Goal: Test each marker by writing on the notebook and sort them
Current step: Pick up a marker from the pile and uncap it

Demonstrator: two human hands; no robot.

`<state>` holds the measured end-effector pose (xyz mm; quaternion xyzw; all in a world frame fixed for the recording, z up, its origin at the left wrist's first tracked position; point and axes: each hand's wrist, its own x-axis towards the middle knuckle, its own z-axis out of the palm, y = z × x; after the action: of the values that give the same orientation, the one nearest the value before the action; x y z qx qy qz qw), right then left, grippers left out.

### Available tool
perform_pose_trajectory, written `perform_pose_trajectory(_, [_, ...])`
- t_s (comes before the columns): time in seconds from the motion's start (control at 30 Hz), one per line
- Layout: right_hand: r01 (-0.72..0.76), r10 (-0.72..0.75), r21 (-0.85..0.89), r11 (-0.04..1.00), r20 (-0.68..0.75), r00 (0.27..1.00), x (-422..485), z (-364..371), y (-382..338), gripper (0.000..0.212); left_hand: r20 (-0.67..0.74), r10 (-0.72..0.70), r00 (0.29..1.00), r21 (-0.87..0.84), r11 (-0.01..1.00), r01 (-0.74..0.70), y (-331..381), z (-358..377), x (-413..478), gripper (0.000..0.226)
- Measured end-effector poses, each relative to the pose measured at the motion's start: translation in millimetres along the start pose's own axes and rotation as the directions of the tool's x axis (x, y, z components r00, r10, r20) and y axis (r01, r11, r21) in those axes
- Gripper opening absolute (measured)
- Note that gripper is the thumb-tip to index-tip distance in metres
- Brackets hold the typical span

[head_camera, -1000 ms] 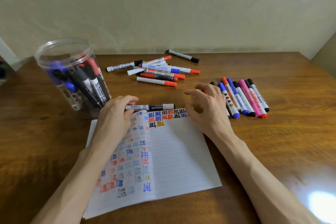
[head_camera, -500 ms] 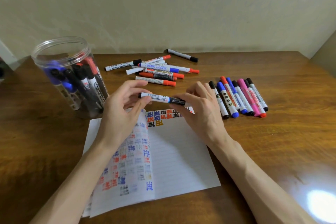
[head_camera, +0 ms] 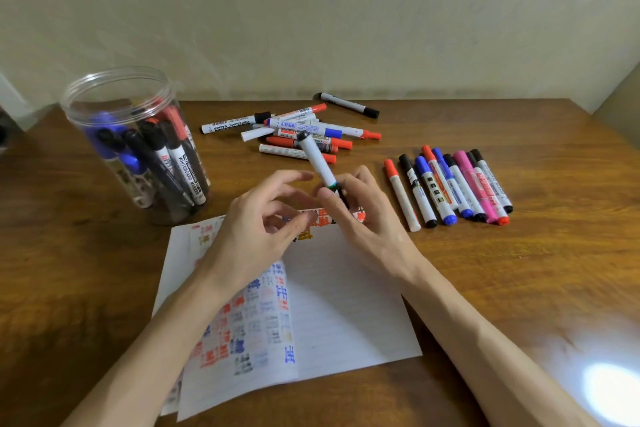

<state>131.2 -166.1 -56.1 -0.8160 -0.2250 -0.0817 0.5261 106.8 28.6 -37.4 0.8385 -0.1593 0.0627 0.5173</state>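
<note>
Pinching 1 white-barrelled marker [head_camera: 317,159] near its lower end, the right hand [head_camera: 363,218] holds it tilted over the open lined notebook [head_camera: 346,305] (black end uppermost). The left hand [head_camera: 256,229] is just beside it, fingers loosely curled, gripping nothing. A row of capped markers [head_camera: 450,184] lies right on the brown wooden worktop [head_camera: 519,270]; a clear plastic jar [head_camera: 117,97] stands left.

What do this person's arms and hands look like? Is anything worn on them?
Both are bare. The left hand and right hand wear no gloves, and no rings show. The left forearm and right forearm are uncovered down to the picture's edge: no sleeve, watch or bracelet in view.
</note>
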Motion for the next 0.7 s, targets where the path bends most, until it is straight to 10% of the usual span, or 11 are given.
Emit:
perform_pose_trajectory(0.2, [-0.105,0.110,0.353,0.930,0.008,0.994,-1,-4,-5,0.016,0.037,0.032,0.999,0.100,0.994,-0.035,-1,1,-2,0.053])
perform_pose_trajectory(0.5, [-0.088,0.100,0.321,0.943,-0.020,0.995,0,-4,-7,0.022,0.069,0.055,0.996,0.204,0.977,-0.068,-4,5,0,0.018])
perform_pose_trajectory(0.7, [-0.173,0.305,0.385,0.906,-0.313,0.900,2,-55,9,0.045,-0.004,-0.040,0.999,0.160,0.986,0.040,-18,-28,8,0.024])
